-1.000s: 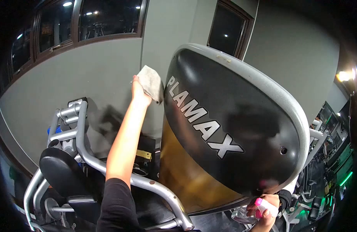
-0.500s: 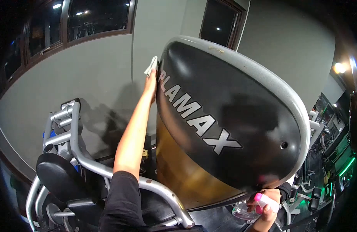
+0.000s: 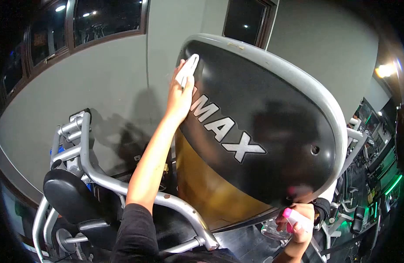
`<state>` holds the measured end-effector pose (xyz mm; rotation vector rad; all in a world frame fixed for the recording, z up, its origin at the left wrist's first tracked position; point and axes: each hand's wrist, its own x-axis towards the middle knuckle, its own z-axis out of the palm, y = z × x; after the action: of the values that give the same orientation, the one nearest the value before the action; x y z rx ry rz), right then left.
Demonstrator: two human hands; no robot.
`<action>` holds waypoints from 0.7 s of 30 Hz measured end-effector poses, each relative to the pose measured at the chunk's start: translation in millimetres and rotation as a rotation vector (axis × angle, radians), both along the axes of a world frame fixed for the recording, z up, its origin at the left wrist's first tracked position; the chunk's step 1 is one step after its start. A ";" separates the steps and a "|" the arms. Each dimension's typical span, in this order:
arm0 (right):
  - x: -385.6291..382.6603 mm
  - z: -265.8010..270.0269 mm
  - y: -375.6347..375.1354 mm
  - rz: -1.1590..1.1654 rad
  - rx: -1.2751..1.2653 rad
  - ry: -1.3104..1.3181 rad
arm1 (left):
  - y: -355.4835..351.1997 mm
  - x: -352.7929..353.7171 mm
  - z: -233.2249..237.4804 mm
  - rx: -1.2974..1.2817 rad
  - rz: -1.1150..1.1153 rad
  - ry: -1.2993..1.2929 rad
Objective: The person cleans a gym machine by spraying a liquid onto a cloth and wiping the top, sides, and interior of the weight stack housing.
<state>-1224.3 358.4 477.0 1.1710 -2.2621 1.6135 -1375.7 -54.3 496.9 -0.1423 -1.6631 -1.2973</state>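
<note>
My left hand [image 3: 181, 97] presses a white cloth [image 3: 187, 70] flat against the upper left of a large black machine shroud [image 3: 272, 131] with white lettering and a grey rim. The hand covers the first letters of the name. Low at the right, my right hand [image 3: 298, 223] holds a clear spray bottle [image 3: 276, 228] with a pink top, just under the shroud's lower edge.
Left of the shroud stands a grey tubular frame [image 3: 94, 175] with a black round pad [image 3: 66, 193]. A grey wall with dark windows [image 3: 101, 19] is behind. More gym machines with green lights [image 3: 381, 175] fill the right edge.
My left hand has moved from the shroud's left edge onto its black face, with the cloth now flat over the top left and the first letters. The right hand stays put.
</note>
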 end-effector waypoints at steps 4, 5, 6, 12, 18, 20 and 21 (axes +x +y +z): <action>0.0 3.3 -0.2 -0.024 0.049 0.022 | 30.8 41.1 -37.4 -0.279 0.183 0.153; 5.4 6.0 -4.2 -0.071 0.040 -0.009 | 36.3 48.9 -43.2 -0.290 0.213 0.156; 3.1 6.4 -1.8 -0.049 0.059 0.002 | 30.1 48.0 -43.3 -0.317 0.171 0.213; 4.0 4.6 -5.7 -0.001 -0.001 -0.024 | 21.7 28.7 -29.2 0.051 0.026 0.104; 21.2 11.8 -18.9 -0.103 -0.036 -0.014 | 92.8 92.6 -47.0 -0.358 0.204 0.112; 30.3 24.8 -25.2 -0.117 0.003 0.063 | 118.9 114.5 -61.1 -0.527 0.176 0.135; 35.3 33.6 -29.0 -0.133 0.033 0.141 | 130.2 123.4 -67.7 -0.587 0.134 0.157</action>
<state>-1188.9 329.4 510.7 1.0798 -2.2342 1.4057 -1252.4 75.9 429.2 -0.4609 -1.8372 -0.6520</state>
